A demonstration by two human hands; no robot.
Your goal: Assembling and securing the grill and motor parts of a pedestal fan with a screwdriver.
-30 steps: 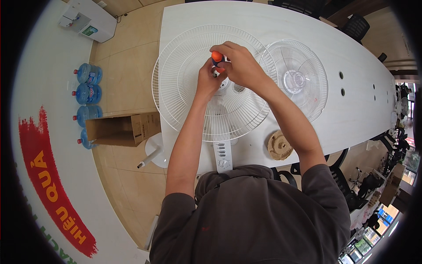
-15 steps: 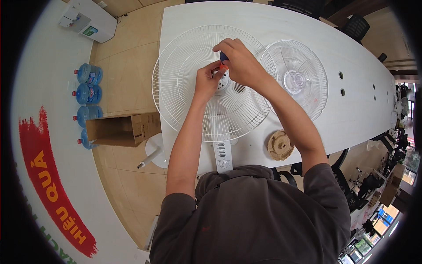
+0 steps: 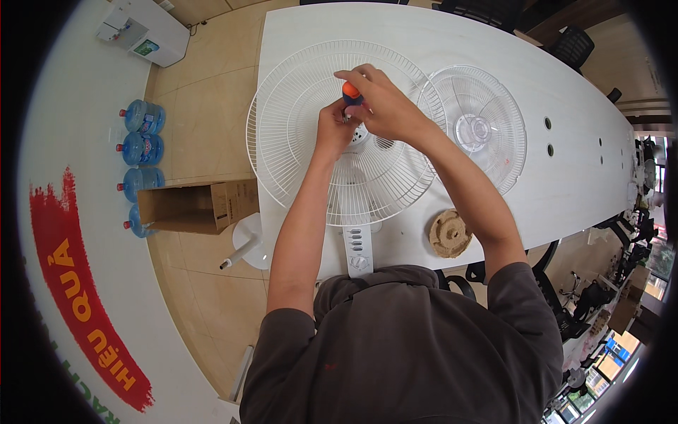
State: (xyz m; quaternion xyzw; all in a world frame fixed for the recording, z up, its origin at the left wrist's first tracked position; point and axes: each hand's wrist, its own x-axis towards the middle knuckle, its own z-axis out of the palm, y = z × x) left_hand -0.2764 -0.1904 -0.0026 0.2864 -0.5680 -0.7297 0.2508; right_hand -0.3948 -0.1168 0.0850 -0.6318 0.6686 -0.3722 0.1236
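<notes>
A white wire fan grille lies over the fan's motor hub on the white table. Above the hub, my right hand is closed round the orange and navy handle of a screwdriver. My left hand is pinched beside it, its fingertips at the screwdriver's lower end; the tip is hidden behind the fingers. From under the grille the fan's white control panel, with buttons and a knob, reaches toward my body. A second, clear fan grille lies to the right, partly beneath the wire grille's edge.
A round brown moulded-pulp piece lies near the front edge of the white table. On the floor at left are an open cardboard box, a white round base with a pole, several blue water bottles and a water dispenser.
The screwdriver has tilted, so its orange handle end now faces up into view. My right hand has shifted slightly left and turned; my left hand stays near the hub.
</notes>
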